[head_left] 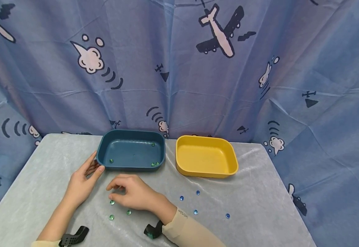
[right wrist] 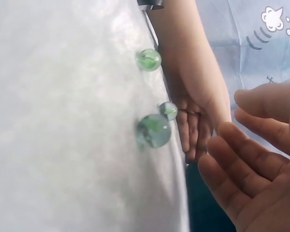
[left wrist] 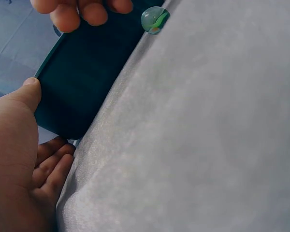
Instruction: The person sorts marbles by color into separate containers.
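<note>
My left hand (head_left: 80, 185) rests at the near left corner of a dark blue plastic box (head_left: 131, 168), its thumb and fingers touching the outside. Several green glass marbles (head_left: 111, 161) lie inside this box. Just in front of it my right hand (head_left: 134, 192) hovers, fingers loosely bent, with nothing visible between them. Three green marbles (head_left: 111, 217) lie on the cloth below and beside that hand; the right wrist view also shows the green marbles (right wrist: 154, 131) close to its fingertips (right wrist: 213, 166).
To the right of the blue box stands a yellow box (head_left: 207, 174). Several blue marbles (head_left: 195, 212) lie spread on the grey cloth (head_left: 259, 192) in front of it. A patterned curtain (head_left: 136, 68) hangs behind the table.
</note>
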A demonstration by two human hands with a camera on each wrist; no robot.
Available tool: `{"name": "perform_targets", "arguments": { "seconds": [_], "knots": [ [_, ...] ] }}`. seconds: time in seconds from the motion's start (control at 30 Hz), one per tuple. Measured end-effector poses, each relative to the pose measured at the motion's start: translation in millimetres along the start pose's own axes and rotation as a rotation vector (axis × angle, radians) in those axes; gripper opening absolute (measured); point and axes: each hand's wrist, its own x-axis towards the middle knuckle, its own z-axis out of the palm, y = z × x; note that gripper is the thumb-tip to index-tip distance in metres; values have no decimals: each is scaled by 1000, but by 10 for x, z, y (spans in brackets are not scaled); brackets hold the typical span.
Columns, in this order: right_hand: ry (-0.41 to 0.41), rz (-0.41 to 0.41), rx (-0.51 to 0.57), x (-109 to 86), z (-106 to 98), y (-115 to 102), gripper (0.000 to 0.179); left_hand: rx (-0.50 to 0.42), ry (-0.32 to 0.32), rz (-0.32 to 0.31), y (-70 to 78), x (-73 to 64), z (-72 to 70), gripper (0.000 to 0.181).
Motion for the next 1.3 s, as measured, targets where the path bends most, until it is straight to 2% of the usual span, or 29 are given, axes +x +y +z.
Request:
{"name": "perform_targets", "arguments": {
  "seconds": [0.23, 0.77, 1.3],
  "knots": [
    [-44, 22, 64, -2, 34, 57, 20, -19, 3, 12, 27, 8, -10, 72],
    [-184, 27, -10, 0, 108, 151, 21, -18, 19, 24, 23, -3, 9, 70],
    [-196, 0, -33, 2, 148, 210, 16, -19, 20, 26, 17, -11, 7, 70]
  ]
}}
